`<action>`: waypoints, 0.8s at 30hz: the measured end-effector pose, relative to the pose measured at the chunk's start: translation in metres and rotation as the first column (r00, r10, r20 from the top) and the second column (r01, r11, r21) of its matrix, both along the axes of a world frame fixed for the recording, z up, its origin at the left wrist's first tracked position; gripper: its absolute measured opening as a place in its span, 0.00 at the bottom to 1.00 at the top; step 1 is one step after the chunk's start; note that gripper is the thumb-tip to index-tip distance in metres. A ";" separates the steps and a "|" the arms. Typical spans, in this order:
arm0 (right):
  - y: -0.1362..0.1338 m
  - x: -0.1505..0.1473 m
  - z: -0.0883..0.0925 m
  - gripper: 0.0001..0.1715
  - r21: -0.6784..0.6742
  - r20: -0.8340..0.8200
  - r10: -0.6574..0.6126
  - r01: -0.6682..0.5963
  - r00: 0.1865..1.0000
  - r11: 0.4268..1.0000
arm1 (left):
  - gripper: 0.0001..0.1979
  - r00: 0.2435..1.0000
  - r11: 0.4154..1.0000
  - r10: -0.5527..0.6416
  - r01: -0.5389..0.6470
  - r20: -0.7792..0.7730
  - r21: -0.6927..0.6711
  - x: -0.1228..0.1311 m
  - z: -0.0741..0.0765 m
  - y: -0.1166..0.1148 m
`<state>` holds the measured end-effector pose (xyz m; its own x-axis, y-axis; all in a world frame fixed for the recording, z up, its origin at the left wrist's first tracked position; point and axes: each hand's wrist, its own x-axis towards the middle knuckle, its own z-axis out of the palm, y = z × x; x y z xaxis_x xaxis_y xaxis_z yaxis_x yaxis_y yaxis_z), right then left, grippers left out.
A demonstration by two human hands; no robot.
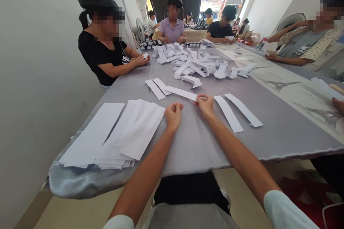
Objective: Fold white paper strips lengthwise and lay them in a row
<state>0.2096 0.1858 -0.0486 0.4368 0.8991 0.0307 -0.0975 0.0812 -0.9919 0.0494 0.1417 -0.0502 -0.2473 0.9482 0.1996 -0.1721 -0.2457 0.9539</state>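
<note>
My right hand (204, 105) pinches one end of a white paper strip (181, 93), which stretches away to the left above the table. My left hand (173, 115) is just left of it, fingers curled together, with nothing visible in them. Two paper strips (155, 89) lie beyond my left hand, and two more paper strips (233, 112) lie to the right of my right hand. Beside my left forearm, a fanned stack of white paper sheets (134, 125) rests on the table, with another long white sheet pile (92, 132) at its left.
A heap of folded white paper pieces (196, 61) covers the middle of the cloth-covered table (188, 146). A person in black (99, 53) sits at the left edge, handling a small white piece. Other people sit at the far side and right. A wall borders the left.
</note>
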 end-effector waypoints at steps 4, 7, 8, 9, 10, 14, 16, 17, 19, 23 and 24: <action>0.013 -0.006 -0.008 0.09 0.048 0.008 -0.029 0.029 1.000 0.998 | 0.16 0.999 1.000 -0.001 0.000 -0.043 -0.025 -0.002 -0.005 0.003; 0.020 -0.012 -0.011 0.11 0.021 0.177 -0.002 -0.002 0.984 1.000 | 0.16 0.998 0.999 -0.014 0.012 -0.065 -0.033 -0.003 -0.007 0.005; 0.022 -0.015 -0.011 0.11 0.016 0.278 0.015 -0.020 0.961 1.000 | 0.16 0.997 0.999 -0.021 0.019 -0.073 -0.033 -0.003 -0.007 0.005; 0.025 -0.018 -0.011 0.11 0.014 0.377 0.031 -0.039 0.926 0.999 | 0.16 0.997 0.999 -0.027 0.024 -0.078 -0.031 -0.003 -0.008 0.005; 0.027 -0.022 -0.011 0.12 0.018 0.462 0.043 -0.058 0.886 0.998 | 0.16 0.996 0.999 -0.032 0.030 -0.079 -0.029 -0.003 -0.008 0.005; 0.045 -0.037 -0.009 0.14 0.015 0.642 0.123 -0.173 0.757 0.985 | 0.15 0.995 0.998 -0.053 0.051 -0.083 -0.032 -0.002 -0.007 0.005; 0.055 -0.044 -0.008 0.16 -0.012 0.724 0.161 -0.222 0.671 0.975 | 0.14 0.995 0.998 -0.062 0.059 -0.080 -0.038 -0.002 -0.007 0.005; 0.060 -0.048 -0.008 0.17 -0.029 0.766 0.173 -0.235 0.619 0.971 | 0.14 0.995 0.997 -0.064 0.061 -0.081 -0.039 -0.002 -0.007 0.005; 0.067 -0.053 -0.008 0.19 -0.061 0.828 0.189 -0.251 0.527 0.966 | 0.14 0.993 0.997 -0.067 0.064 -0.092 -0.037 -0.003 -0.008 0.006; 0.075 -0.060 -0.008 0.18 -0.113 0.876 0.218 -0.258 0.429 0.959 | 0.14 0.990 0.998 -0.066 0.063 -0.126 -0.030 -0.003 -0.012 0.008; 0.075 -0.061 -0.008 0.18 -0.124 0.888 0.222 -0.255 0.403 0.959 | 0.14 0.989 0.998 -0.064 0.060 -0.132 -0.029 -0.003 -0.013 0.008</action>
<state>0.1483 0.2605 -0.0563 -0.0804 0.9536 0.2901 0.8116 0.2316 -0.5363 0.0461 0.1498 -0.0627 -0.1606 0.9659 0.2033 -0.0576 -0.2148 0.9750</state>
